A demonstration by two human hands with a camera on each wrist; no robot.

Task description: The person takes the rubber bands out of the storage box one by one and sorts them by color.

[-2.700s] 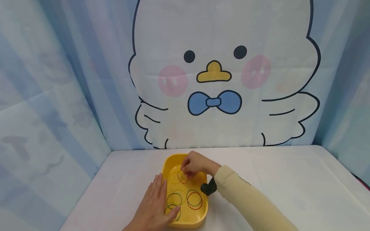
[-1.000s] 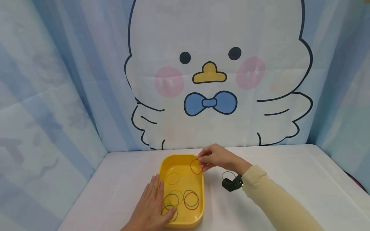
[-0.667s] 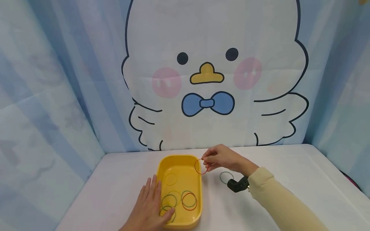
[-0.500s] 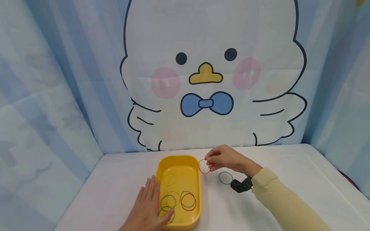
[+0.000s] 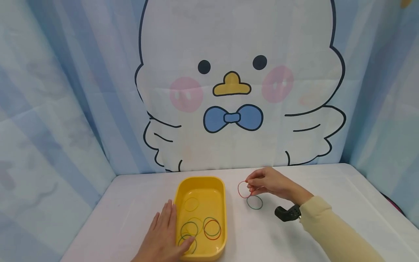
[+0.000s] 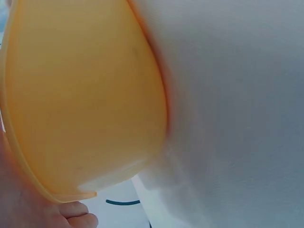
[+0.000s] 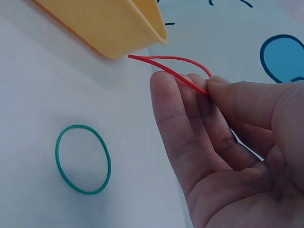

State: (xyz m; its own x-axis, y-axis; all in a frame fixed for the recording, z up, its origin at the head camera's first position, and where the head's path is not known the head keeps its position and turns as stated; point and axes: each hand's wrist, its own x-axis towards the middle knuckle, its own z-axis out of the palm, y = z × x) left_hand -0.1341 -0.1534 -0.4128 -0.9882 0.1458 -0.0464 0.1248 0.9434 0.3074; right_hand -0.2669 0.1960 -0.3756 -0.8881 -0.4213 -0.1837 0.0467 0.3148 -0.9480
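Observation:
My right hand (image 5: pixel 273 183) pinches a red rubber band (image 7: pixel 166 69) between thumb and fingertips, holding it above the table to the right of the yellow tray (image 5: pixel 225 207). A green rubber band (image 7: pixel 57 154) lies flat on the table just below that hand. My left hand (image 5: pixel 162 233) rests along the tray's left side with straight fingers, its thumb reaching over the rim. Inside the tray lie several rubber bands: a yellow one (image 5: pixel 186 204) alone toward the far end, and green, yellow and red ones overlapping at the near end.
A white cloth covers the table (image 5: pixel 294 225). Behind it hangs a curtain (image 5: pixel 229 153) printed with a cartoon bird, and more curtain encloses both sides. A black wrist device (image 5: pixel 288 213) sits below the right wrist.
My right hand has lifted the red rubber band out of the tray and carried it right, past the rim, over the table. The left hand stays on the tray's side.

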